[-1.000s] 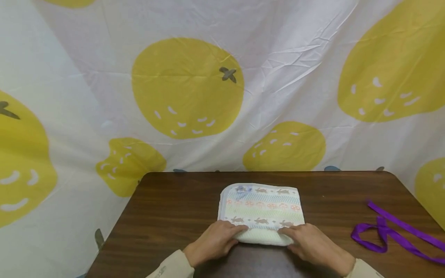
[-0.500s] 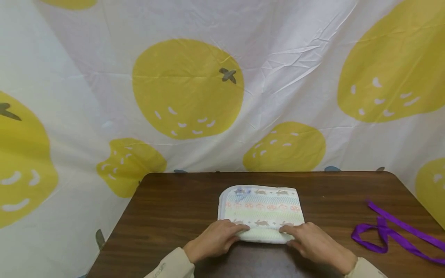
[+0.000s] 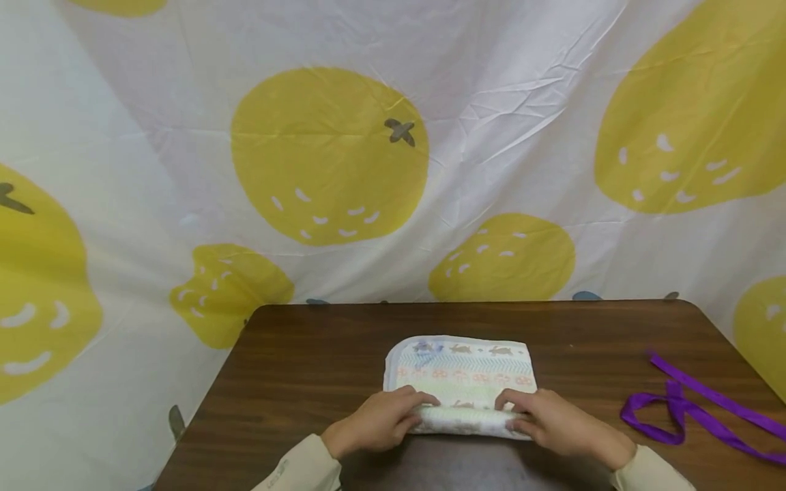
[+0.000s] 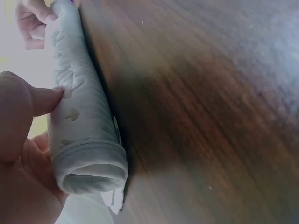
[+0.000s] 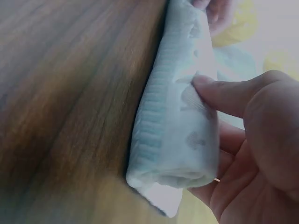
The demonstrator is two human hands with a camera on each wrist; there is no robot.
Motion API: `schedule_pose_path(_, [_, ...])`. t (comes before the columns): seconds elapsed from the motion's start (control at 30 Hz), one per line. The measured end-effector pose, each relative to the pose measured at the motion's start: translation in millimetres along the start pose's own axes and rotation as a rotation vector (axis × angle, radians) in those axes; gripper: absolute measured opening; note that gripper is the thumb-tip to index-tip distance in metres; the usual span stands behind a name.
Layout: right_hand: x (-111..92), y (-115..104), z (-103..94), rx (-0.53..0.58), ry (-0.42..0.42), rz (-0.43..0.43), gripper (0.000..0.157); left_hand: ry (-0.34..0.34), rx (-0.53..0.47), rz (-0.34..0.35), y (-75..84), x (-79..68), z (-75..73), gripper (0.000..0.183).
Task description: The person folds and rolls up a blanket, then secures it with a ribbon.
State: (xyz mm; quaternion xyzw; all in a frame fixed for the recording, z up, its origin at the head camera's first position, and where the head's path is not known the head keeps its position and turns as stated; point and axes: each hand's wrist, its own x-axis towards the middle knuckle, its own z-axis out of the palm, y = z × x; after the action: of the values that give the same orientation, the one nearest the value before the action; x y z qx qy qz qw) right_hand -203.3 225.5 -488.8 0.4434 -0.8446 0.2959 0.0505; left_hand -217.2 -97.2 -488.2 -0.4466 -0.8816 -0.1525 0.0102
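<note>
A padded, folded cloth (image 3: pixel 463 361) printed with brown animals and pastel stripes lies on the table, its near edge rolled into a thick tube. My left hand (image 3: pixel 382 417) holds the left end of that roll (image 4: pixel 84 116), its thumb pressing the near side and its fingers on the far side. At the other end, my right hand (image 3: pixel 555 423) grips the roll in the same way, fingers curled over the top and thumb in front. Each wrist view shows a hollow, layered end of the roll, with a flat layer of cloth poking out beneath it.
A loose purple ribbon (image 3: pixel 675 409) lies looped on the right of the dark wooden table (image 3: pixel 307 354). Behind the table's back edge hangs a white curtain (image 3: pixel 491 170) with large yellow fruit prints.
The near edge of the cloth has been turned over into a thicker roll, and less flat cloth shows behind it. Both hands have shifted their fingers slightly and stay at the two ends.
</note>
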Motion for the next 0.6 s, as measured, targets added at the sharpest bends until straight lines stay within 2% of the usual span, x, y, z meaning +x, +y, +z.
schedule_pose_path(0.17, [2,10,0.1,0.049,-0.034,0.059,0.014,-0.012,-0.127,-0.026,-5.2,1.6,2.2,0.037])
schedule_pose_path(0.23, [3,12,0.0,0.045,-0.044,0.098,0.013,-0.019,-0.182,-0.038,-8.2,3.3,3.2,0.034])
schedule_pose_path(0.33, [7,13,-0.1,0.009,-0.033,0.144,0.012,-0.015,-0.203,-0.059,-12.8,7.0,5.2,0.031])
schedule_pose_path(0.4, [11,12,-0.2,0.000,-0.031,0.182,0.011,0.011,-0.146,-0.075,-14.3,9.4,6.4,0.029])
schedule_pose_path(0.5, [19,8,1.3,-0.047,-0.022,0.248,0.011,0.090,0.000,-0.093,-14.5,12.2,8.3,0.025])
schedule_pose_path(0.6, [24,4,4.3,-0.200,0.016,0.309,0.014,0.219,0.168,-0.068,-12.9,14.7,10.3,0.020])
